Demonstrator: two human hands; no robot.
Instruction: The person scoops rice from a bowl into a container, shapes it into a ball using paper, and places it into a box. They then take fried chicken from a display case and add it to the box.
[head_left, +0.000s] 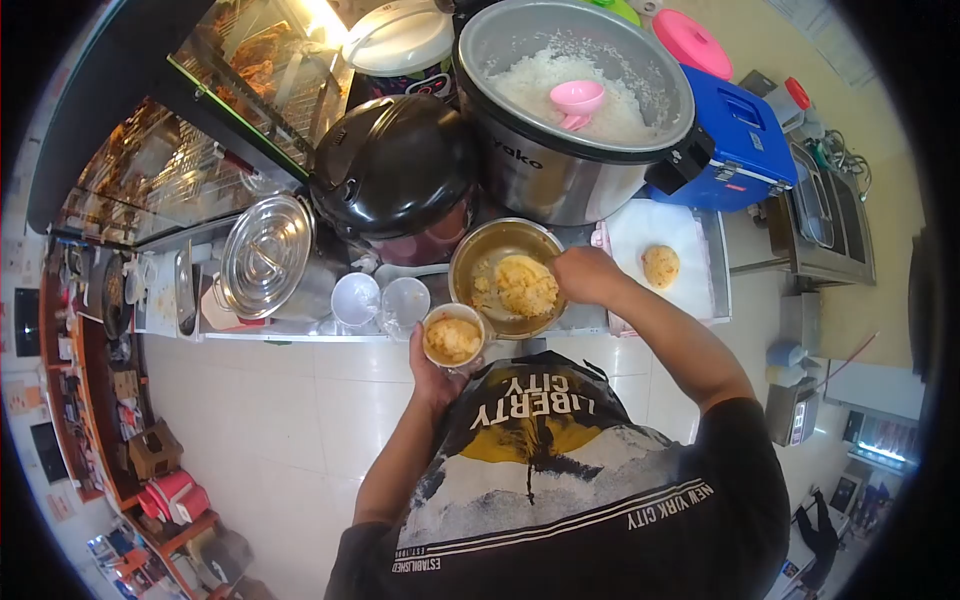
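My left hand (pixel 432 378) is wrapped around a small cup (pixel 484 347) of yellow rice (pixel 452 341), held at the table's front edge. Just right of the cup stands a metal pot (pixel 463 257) with more yellow rice inside. Over the pot's right rim, my right hand (pixel 588 276) is closed on what looks like a rice scoop; an oval heap of yellow rice (pixel 527 286) covers it, and its handle is hidden by my fingers. Two clear plastic cups, one (pixel 355 299) beside the other (pixel 405 301), stand left of the pot.
Behind the pot are a large rice cooker (pixel 560 185) of white rice with a pink scoop (pixel 577 98) and a black-lidded cooker (pixel 395 165). A rice mound (pixel 661 267) lies on white paper (pixel 640 225) at right. A lidded steel pot (pixel 268 255) stands left; a blue cooler (pixel 725 130) sits back right.
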